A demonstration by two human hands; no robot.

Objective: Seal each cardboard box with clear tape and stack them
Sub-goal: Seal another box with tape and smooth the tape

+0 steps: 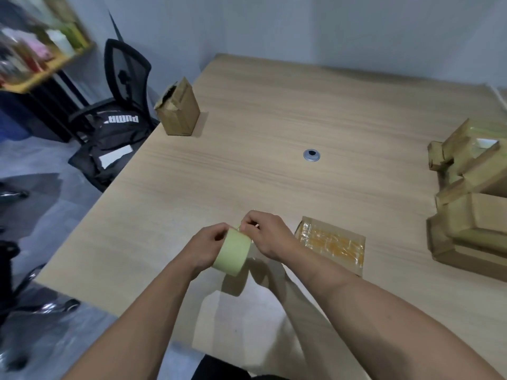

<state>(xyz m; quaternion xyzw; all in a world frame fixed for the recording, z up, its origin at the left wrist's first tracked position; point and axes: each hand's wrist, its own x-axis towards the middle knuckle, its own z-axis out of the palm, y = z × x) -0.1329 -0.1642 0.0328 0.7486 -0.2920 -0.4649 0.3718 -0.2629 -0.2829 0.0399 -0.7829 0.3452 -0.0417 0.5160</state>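
Observation:
Above the near edge of the wooden table (274, 111) my left hand (207, 248) grips a pale yellowish roll of tape (233, 252). My right hand (264, 234) pinches at the top rim of the roll, where the tape end lies. Just right of my hands a flat cardboard box (333, 244) lies on the table, its top covered in shiny tape. One small upright cardboard box (178, 108) with a torn top stands at the far left edge. A pile of several taped boxes (472, 198) sits at the right.
A round grey cable grommet (311, 155) is set in the middle of the table. A black mesh office chair (123, 78) with a black bag (118, 135) stands left of the table. Shelves with blurred items are at the far left.

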